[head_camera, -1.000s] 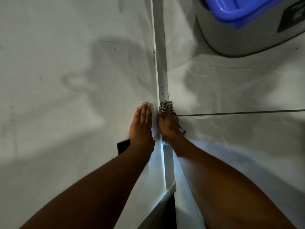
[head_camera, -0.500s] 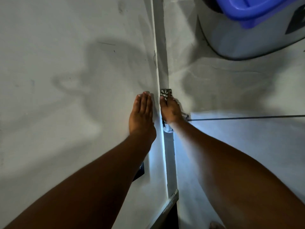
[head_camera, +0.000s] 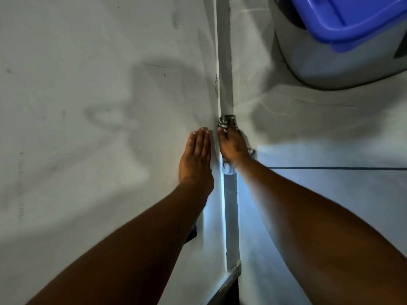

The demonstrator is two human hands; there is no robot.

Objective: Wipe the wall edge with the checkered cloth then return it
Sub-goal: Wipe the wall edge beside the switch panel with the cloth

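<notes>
Along the wall edge [head_camera: 225, 84] | right hand [head_camera: 233, 144] grip closed on the cloth [head_camera: 226, 121], pressed there | edge runs straight ahead past the fingertips | left hand [head_camera: 196, 157] flat, open beside

Left hand [head_camera: 196, 158]: flat, fingers extended and closed together, pointing toward 12 o'clock, palm down against the surface. Left forearm bare, running from the 7 o'clock corner up to the wrist. Right hand [head_camera: 233, 145]: just beside the left at its 3 o'clock, apart by a narrow gap, fingers curled in a grip closed over the checkered cloth [head_camera: 226, 122], which protrudes at the fingertips. Right forearm bare, entering from 5 o'clock. Both arms nearly fully extended.
</notes>
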